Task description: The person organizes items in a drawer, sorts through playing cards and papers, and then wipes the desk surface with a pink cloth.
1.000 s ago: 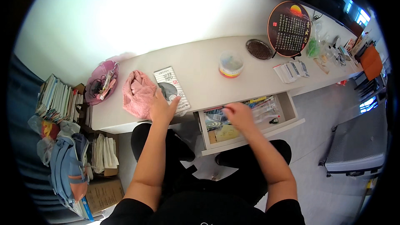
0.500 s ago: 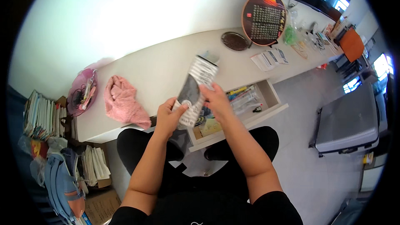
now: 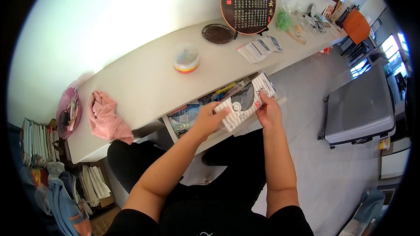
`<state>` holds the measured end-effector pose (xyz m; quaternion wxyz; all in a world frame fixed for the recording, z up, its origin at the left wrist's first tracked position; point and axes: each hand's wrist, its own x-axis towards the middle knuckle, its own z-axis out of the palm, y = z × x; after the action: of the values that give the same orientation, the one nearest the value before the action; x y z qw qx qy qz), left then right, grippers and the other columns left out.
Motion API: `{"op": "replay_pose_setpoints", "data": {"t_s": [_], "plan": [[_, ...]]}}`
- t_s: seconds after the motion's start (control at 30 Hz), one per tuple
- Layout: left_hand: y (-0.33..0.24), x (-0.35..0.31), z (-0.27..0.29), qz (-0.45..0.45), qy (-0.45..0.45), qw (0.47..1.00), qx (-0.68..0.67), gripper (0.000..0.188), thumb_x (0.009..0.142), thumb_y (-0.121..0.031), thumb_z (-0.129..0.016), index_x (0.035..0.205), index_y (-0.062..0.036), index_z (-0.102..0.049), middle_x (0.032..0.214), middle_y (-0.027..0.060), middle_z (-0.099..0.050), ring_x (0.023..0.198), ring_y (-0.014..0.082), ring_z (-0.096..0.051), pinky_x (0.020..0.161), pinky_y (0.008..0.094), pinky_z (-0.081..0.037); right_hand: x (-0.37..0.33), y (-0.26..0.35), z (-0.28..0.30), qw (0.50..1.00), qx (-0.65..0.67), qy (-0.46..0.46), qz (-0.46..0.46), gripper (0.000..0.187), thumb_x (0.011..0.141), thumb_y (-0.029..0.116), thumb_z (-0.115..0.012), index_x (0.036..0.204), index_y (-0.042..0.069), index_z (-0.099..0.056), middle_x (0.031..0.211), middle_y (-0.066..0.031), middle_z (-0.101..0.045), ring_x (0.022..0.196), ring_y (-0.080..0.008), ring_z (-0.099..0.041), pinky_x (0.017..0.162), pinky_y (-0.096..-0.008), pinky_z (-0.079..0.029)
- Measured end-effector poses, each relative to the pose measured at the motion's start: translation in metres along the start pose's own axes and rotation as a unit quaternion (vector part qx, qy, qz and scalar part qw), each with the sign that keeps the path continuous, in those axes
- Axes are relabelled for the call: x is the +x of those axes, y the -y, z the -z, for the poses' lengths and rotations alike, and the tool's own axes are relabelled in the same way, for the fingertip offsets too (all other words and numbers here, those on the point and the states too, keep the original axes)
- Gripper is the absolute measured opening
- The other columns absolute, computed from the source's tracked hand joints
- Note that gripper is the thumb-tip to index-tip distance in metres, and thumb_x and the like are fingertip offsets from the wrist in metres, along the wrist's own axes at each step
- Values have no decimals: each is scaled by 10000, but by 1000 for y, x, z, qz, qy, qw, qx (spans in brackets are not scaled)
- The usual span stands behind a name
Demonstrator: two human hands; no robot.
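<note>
In the head view, a pale wall (image 3: 109, 8) rises behind a long, light-coloured desk (image 3: 140, 83), whose pulled-out drawer (image 3: 169, 128) serves as landmark. Left of the drawer, a crumpled pink fleecy cloth (image 3: 105, 116) hangs over the desk's front edge; beyond the drawer stands a clear round tub (image 3: 186, 61); beyond its right part, fanned-out cards (image 3: 260, 49) lie near a dark oval tray (image 3: 218, 33). Well to the drawer's right stands a grey ribbed suitcase (image 3: 361, 105).

The striped flat packet (image 3: 245, 105), grey and white with a dark window, is held over the drawer's right part, hiding some of its contents. It lies between the hands, long axis slanting from near left to far right, printed face up. Neither hand is nearer: both touch it. The left hand (image 3: 205, 121) pinches the near-left end, thumb on top, fingertips mostly hidden. The right hand (image 3: 269, 111) grips the right edge towards the far end, thumb on the face, fingers curled beneath, parted only by the packet's thickness.
</note>
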<state>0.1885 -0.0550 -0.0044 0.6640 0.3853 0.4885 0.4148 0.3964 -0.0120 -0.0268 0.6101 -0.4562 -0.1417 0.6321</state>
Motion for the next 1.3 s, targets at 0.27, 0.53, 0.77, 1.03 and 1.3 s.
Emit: {"op": "replay_pose_setpoints", "data": {"t_s": [0.27,0.53,0.77,1.03,1.3], "plan": [[48,33,16,-207,-89,912,342,229,841,-206,-635,990,-32,-649,670,141,-615,587,204,-593,554,312,-447,54,-5,13,959,-230,-139,88,547,782,158,-668,1264,-8,-469,1158,-110,-568,1042,-269,-565,943,-388,-406],[82,34,31,-139,-90,895,415,231,810,-247,-647,927,-51,-677,698,205,-610,671,345,-627,589,413,-471,91,-4,26,717,-685,121,44,511,737,237,-714,1182,31,-572,1236,-211,-523,1078,-331,-551,926,-376,-441],[48,21,20,38,-8,724,689,252,794,-297,-645,803,-47,-672,805,166,-664,738,342,-654,623,432,-515,89,-16,13,557,-818,68,123,515,722,301,-742,1123,18,-587,1058,-217,-624,1023,-328,-590,899,-399,-457],[66,22,23,-210,-27,698,684,319,794,-320,-642,1003,-81,-619,771,114,-644,693,302,-647,576,405,-511,104,-64,13,698,-680,223,0,547,747,251,-699,1196,-16,-540,1041,-234,-632,945,-345,-620,810,-387,-489],[73,20,25,-140,-8,727,672,391,795,-291,-643,1115,-77,-580,807,113,-643,712,281,-652,577,387,-518,146,-58,14,717,-679,-27,153,515,752,120,-572,1203,-112,-482,1242,-309,-489,1182,-395,-474,995,-384,-376]]}}
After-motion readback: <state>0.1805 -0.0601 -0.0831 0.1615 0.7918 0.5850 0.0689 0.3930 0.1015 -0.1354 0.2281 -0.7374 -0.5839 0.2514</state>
